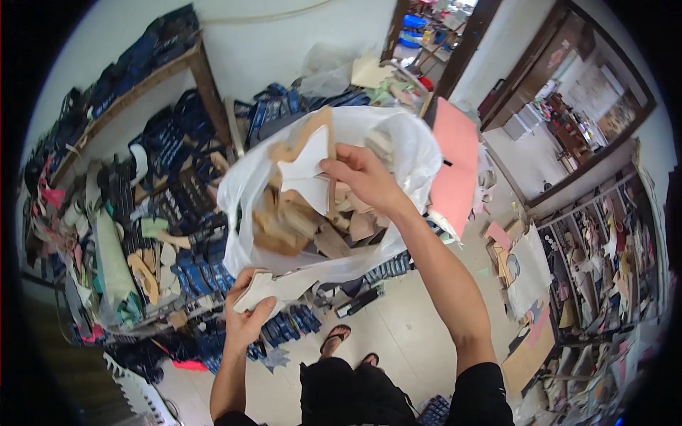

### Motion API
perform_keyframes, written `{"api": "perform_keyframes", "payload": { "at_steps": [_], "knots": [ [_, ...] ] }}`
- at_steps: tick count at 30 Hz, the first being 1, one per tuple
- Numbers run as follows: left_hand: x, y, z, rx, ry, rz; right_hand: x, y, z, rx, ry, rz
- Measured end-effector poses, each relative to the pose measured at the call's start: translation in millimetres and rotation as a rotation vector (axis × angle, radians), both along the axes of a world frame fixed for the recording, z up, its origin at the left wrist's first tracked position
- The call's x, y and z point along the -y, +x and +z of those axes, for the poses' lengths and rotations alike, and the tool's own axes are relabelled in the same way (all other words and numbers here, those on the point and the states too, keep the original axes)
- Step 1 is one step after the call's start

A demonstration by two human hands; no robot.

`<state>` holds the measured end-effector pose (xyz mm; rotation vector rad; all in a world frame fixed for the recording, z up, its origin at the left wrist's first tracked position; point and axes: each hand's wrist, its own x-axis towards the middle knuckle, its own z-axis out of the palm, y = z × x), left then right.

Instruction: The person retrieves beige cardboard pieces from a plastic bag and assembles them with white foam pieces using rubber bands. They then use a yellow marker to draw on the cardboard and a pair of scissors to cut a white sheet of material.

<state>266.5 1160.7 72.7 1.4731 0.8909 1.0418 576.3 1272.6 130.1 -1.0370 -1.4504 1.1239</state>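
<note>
While the left hand [245,321] is pinching a stack of white cut pieces [278,287], the right hand [368,181], well apart, is gripping a white, tan-edged sheet [307,157]. A plastic bag [420,140] is gaping under the right hand, seemingly keeping tan scraps [331,241] together.

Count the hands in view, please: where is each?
2. The left hand grips white material by the near-left edge of the bag; the right hand holds a tan-and-white piece over its opening. No other hands show.
</note>
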Motion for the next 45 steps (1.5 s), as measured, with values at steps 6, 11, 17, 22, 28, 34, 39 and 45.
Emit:
{"api": "perform_keyframes", "payload": {
  "at_steps": [6,11,17,22,28,34,39,45],
  "knots": [
    [30,16,-7,0.131,-0.262,0.343,126,75,27,-0.571,-0.115,-0.364],
    [103,114,0,0.245,-0.304,0.187,367,135,-24,-0.785,-0.033,-0.795],
    [301,261,-58,-0.108,-0.63,-0.923,779,1,-145,-0.921,-0.152,-1.784],
    [522,279,-79,-0.408,-0.607,-1.628,997,-266,-127,-0.854,-0.01,-2.484],
    [796,233,-63,-0.626,-0.67,-2.306,1038,-446,-88,-0.697,0.774,-3.121],
    [998,182,-63,-0.756,-0.74,-2.664,1080,-449,-112,-0.792,1.039,-3.22],
    [1113,162,-76,-0.745,-0.681,-2.74,1162,-432,-131,-0.819,0.941,-3.232],
    [1160,165,-112,-0.496,-0.035,-2.559,1223,-407,-113,-0.791,1.162,-3.093]
  ]
}}
